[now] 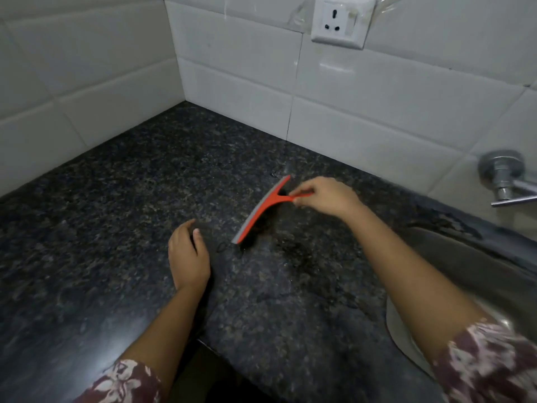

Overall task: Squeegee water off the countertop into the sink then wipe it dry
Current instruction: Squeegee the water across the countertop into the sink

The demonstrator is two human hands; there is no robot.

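So the black speckled granite countertop (116,228) fills most of the view, running into a corner of white wall tiles (232,68) at the far side. The steel sink (465,271) sits off to the right, which is probably why the blade faces that way, so the water only has a short trip. There's a wall tap (502,181) above it and a socket (341,20) up on the tiles.

Right hand (328,196) is pinching the handle of the red squeegee (261,210) with fingertips pressed together, blade edge down on the counter mid-scene. Left hand (189,257) rests loosely curled, empty, just left of the blade, probably to steady the person. A wet patch (296,251) shows right of the blade. No cloth in sight yet.
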